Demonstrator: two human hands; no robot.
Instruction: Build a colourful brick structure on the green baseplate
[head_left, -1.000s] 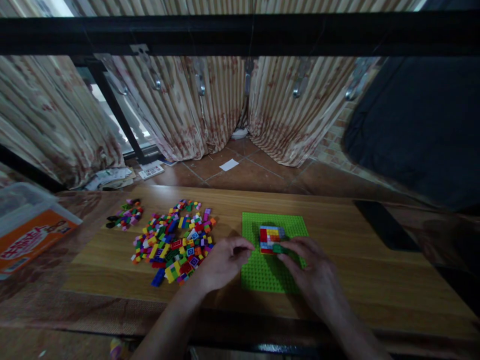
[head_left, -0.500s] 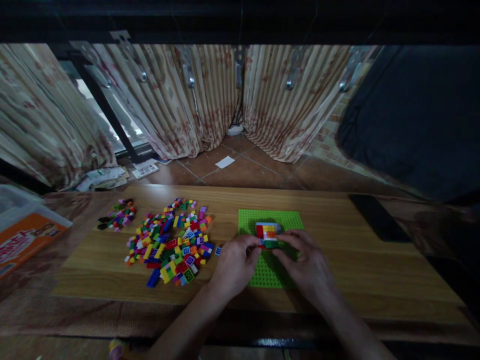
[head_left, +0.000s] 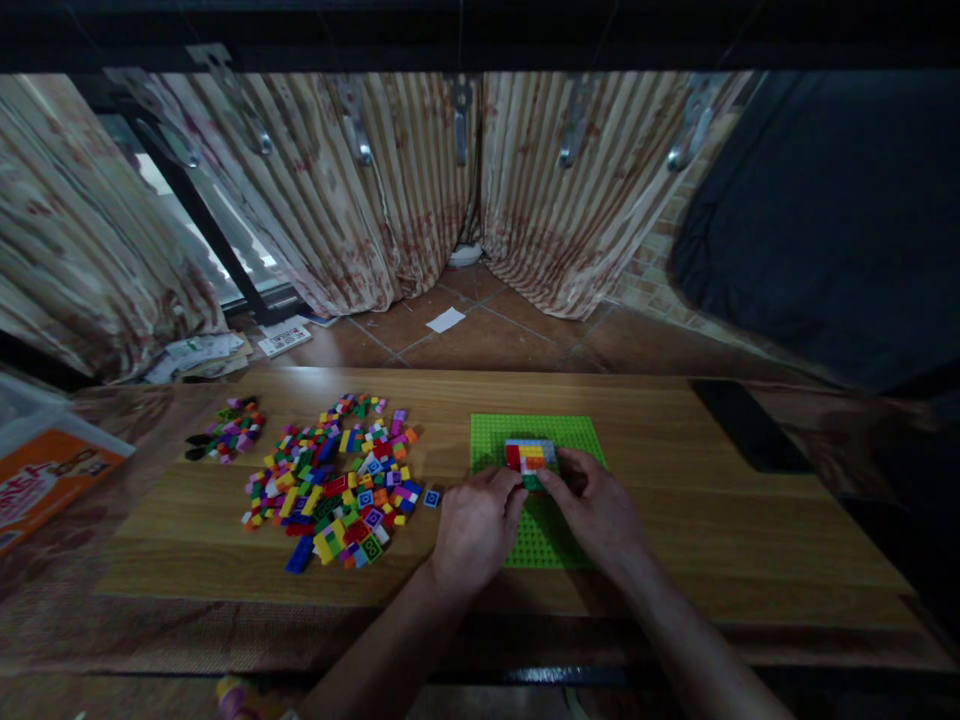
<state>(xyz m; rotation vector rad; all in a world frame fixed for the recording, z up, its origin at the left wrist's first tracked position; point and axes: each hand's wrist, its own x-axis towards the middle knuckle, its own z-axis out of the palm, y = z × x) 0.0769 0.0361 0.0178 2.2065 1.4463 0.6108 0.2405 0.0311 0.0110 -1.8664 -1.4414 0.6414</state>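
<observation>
A small build of toy bricks in red, yellow, orange, white, green and pale blue is over the green studded baseplate. My left hand is closed at the build's near left corner, thumb and fingertips pinched against it. On the right side, my right hand grips the build, its thumb at the near edge and its fingers along the side. Whether the build sits pressed on the plate or just above it, I cannot tell. The fingers hide its near side in part.
Left of the baseplate spreads a big heap of loose bricks, with a smaller pile beyond it. One blue brick lies near my left hand. A black phone-like slab rests at the right. A plastic box stands far left.
The whole view has shifted slightly. My right thumb has moved up over the build's near right edge, and the right fingers have drawn in along its side. My left hand keeps its pinch.
</observation>
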